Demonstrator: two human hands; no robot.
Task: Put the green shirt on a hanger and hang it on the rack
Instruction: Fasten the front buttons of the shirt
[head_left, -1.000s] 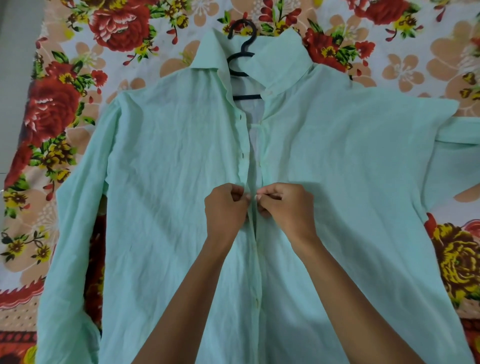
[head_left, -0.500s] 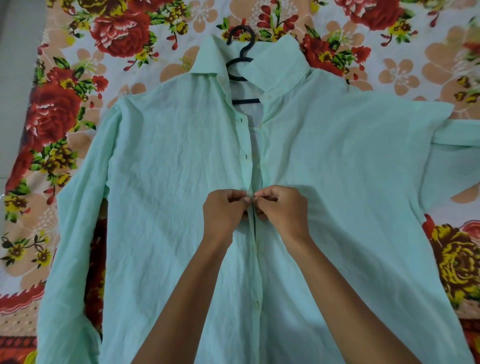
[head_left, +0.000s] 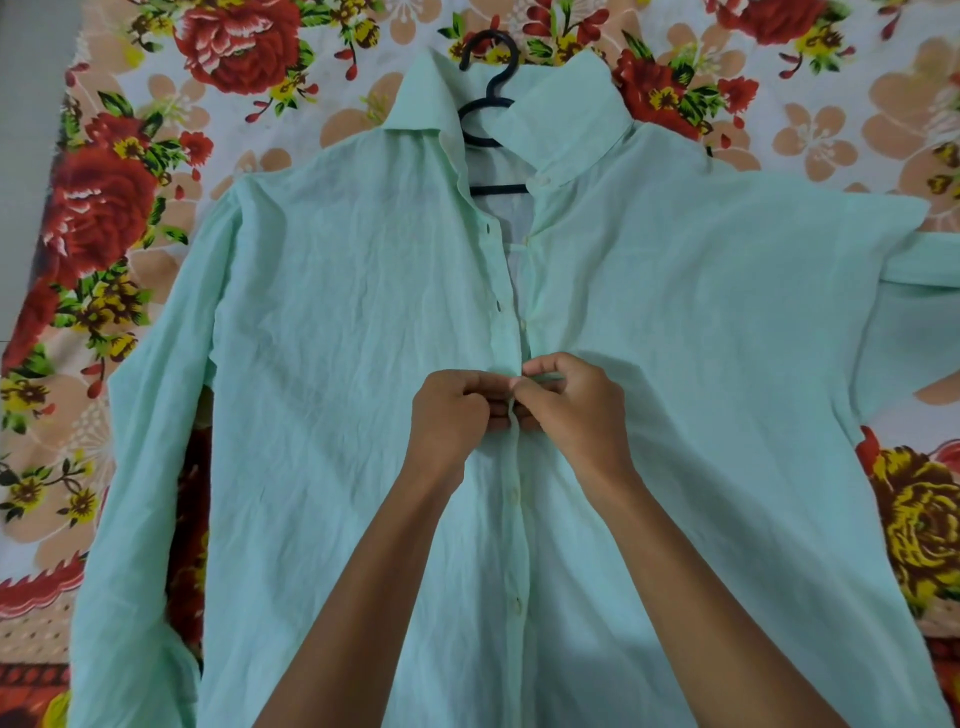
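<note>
Green shirt (head_left: 322, 364) lies flat on the floral bedsheet (head_left: 104, 171), black hanger (head_left: 488, 93) at its collar, 12 o'clock of both hands; left hand (head_left: 454, 415) and right hand (head_left: 571, 410) pinch its placket.

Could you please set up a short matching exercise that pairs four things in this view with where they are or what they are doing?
Things:
1. hanger
2. green shirt
3. left hand
4. floral bedsheet

States:
A. spread out flat, front up
B. lies beneath everything else
C. hook pokes out above the collar
D. pinches the placket beside the right hand

Pairs: 1-C, 2-A, 3-D, 4-B
</note>
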